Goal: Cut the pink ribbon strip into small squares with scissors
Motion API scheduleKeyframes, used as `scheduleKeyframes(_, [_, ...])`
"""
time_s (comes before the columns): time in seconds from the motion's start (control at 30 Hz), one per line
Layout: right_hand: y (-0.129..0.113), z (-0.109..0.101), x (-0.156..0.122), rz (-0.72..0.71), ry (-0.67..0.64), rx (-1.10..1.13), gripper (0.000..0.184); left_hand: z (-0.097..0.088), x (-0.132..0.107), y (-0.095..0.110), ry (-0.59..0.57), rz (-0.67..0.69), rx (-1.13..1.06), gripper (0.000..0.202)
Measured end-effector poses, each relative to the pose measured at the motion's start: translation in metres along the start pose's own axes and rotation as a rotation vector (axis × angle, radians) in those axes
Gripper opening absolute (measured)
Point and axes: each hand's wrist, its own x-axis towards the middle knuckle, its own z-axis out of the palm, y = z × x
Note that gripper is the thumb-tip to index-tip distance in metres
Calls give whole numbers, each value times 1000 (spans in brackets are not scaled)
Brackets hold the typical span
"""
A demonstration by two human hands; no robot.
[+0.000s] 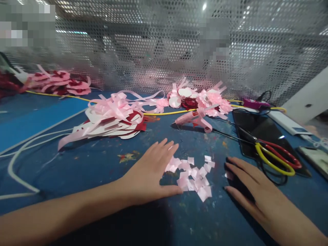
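Observation:
Small pink ribbon squares [197,177] lie scattered on the blue table between my two hands. My left hand [152,169] is spread flat at the left side of this pile, its fingers and thumb around the nearest pieces. To the right of the pile, my right hand [249,191] rests low over the table with its fingers apart. A pale pink piece [229,175] shows at its fingertips; whether the hand touches it I cannot tell. Beyond the pile lies a pink hot glue gun [193,119], its nozzle pointing left.
Scissors [278,157] with yellow and red handles lie on a black tablet [256,128]. A phone [316,159] is at the far right. White card shapes [112,126] with pink ribbons are stacked left. Pink rosettes [200,99] line the perforated metal panel [143,44]. A yellow cable [169,112] crosses behind.

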Motion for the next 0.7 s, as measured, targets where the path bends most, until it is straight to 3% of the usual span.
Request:
scheduleKeyframes(0.23, [5, -1, 15, 133, -75, 287, 10, 16, 42, 35, -22, 226, -87, 79])
scheduleKeyframes(0.43, [1, -8, 22, 124, -8, 415, 11, 24, 75, 55, 6, 372, -75, 90])
scheduleKeyframes(0.57, [-3, -8, 29, -26, 42, 507, 15, 26, 88, 61, -6, 434, -118, 86])
scheduleKeyframes(0.7, [-1, -13, 30, -188, 2, 620, 27, 23, 91, 58, -1, 492, -261, 50])
